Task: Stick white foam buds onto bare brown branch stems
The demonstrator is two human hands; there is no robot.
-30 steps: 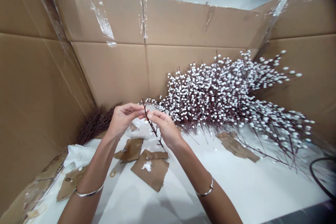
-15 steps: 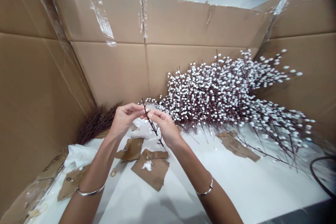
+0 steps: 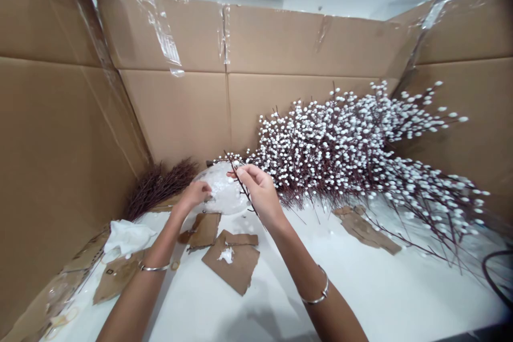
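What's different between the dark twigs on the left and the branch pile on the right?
The branch pile is dotted with white beads; the dark twigs show none. The dark twigs make a small bundle; the branch pile spreads far wider. Both are thin and dark-stemmed.

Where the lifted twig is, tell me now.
In the head view, the twig is near the middle, pinched in the right hand, with the left hand to its left and the white-budded branches to its right.
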